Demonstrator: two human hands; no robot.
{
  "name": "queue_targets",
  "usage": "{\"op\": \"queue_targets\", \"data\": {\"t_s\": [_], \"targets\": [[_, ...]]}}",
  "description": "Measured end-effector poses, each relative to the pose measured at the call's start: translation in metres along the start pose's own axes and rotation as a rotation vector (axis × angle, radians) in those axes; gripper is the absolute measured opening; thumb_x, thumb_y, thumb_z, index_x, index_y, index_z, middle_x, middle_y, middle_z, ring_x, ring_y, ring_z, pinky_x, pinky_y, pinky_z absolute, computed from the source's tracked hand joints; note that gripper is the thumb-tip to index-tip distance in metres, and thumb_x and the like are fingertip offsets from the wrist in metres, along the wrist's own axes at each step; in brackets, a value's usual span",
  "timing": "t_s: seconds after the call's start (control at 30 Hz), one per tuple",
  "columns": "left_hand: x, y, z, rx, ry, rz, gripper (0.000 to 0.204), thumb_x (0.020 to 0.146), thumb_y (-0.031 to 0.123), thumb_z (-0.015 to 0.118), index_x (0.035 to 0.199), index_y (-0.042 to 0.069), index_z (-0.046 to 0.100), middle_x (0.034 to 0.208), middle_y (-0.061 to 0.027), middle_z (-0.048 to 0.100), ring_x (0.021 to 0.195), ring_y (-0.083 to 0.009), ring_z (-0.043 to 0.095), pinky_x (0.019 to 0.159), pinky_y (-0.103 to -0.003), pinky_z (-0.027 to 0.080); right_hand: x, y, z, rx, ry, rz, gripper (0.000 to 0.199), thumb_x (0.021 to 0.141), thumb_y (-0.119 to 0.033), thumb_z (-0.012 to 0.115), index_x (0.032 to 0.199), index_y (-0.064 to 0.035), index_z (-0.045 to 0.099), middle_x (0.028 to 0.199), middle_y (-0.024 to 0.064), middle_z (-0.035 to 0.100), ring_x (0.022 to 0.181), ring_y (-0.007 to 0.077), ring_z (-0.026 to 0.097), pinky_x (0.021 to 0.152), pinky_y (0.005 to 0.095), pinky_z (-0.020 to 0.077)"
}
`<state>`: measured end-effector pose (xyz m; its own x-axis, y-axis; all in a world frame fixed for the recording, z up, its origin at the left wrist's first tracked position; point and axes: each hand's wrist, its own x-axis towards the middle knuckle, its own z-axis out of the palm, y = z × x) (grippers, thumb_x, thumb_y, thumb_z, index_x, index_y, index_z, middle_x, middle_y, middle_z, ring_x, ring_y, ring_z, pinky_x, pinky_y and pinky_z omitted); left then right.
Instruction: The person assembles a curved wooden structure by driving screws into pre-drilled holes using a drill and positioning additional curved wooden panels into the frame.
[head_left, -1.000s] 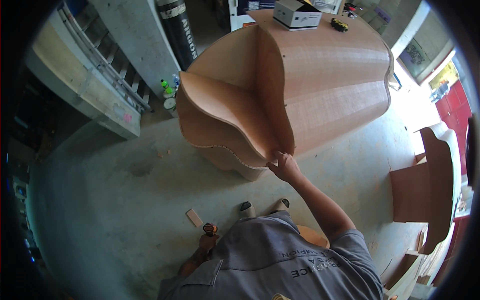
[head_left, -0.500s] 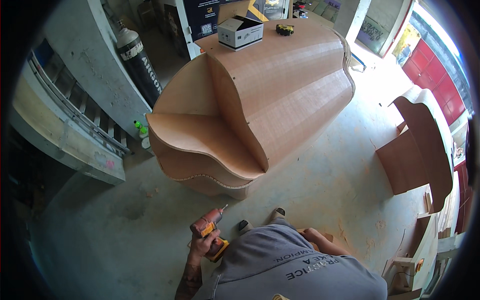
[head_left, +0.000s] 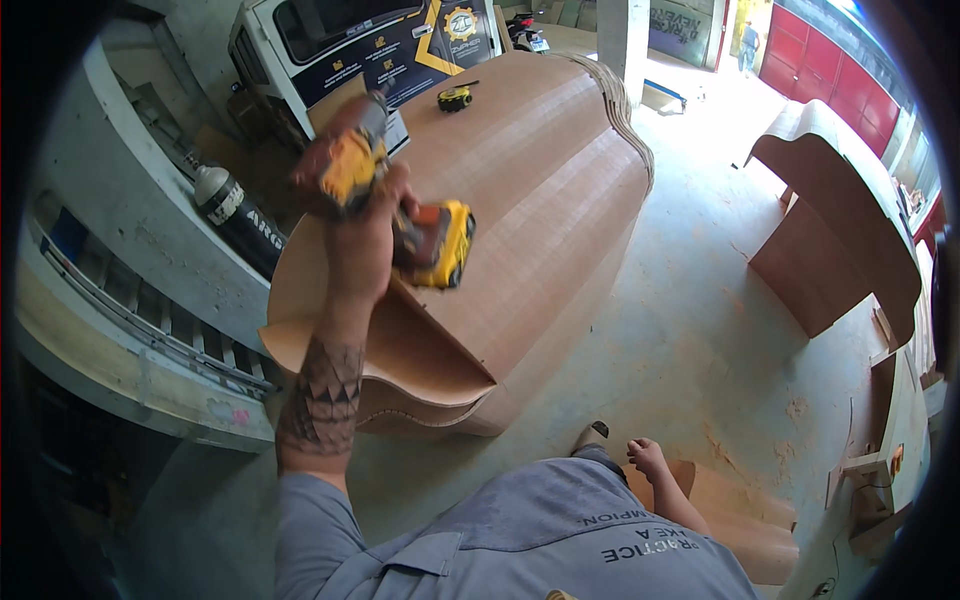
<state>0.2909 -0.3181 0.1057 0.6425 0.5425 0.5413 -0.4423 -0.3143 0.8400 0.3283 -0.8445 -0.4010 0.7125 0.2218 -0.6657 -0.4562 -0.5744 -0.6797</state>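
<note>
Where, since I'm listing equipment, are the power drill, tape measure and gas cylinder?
Power drill [head_left: 350,174], head view: on its yellow housing.
Tape measure [head_left: 454,100], head view: on its case.
Gas cylinder [head_left: 245,224], head view: on its black body.

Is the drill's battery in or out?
In: the yellow-and-black battery sits at the handle end of the drill, with no gap showing, while the left hand grips the handle.

The left grip [head_left: 366,240] holds 1 yellow-trimmed drill [head_left: 350,175], the right grip [head_left: 648,458] near curved brown wood [head_left: 750,540].
</note>
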Motion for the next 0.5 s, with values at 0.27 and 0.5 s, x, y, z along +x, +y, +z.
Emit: {"op": "queue_targets", "data": {"t_s": [0.27,0.5], "targets": [[0.237,-0.103,0.069,0.161,0.300,-0.119,0.023,0.095,0.020,0.079,0.094,0.004,0.064,0.081,-0.0017,0.064,0.068,-0.0096,0.060,0.056,-0.027,0.049,-0.006,0.126,-0.058,0.373,0.204,0.428,0.025,0.102,-0.031,0.062,0.106,-0.0067,0.067,0.077,0.0073,0.066,0.056,0.0182,0.062,0.045,0.0343,0.0446],[0.334,-0.158,-0.004,0.496,0.467,-0.341,0.074,0.097,0.062,0.066,0.123,-0.007,0.065,0.116,-0.0160,0.069,0.090,-0.0292,0.070,0.069,-0.037,0.063,0.006,0.200,-0.119,0.547,0.478,0.570,0.036,0.096,-0.030,0.058,0.077,-0.0007,0.063,0.060,0.0168,0.061,0.048,0.0292,0.063,0.043,0.0465,0.0470]]}}
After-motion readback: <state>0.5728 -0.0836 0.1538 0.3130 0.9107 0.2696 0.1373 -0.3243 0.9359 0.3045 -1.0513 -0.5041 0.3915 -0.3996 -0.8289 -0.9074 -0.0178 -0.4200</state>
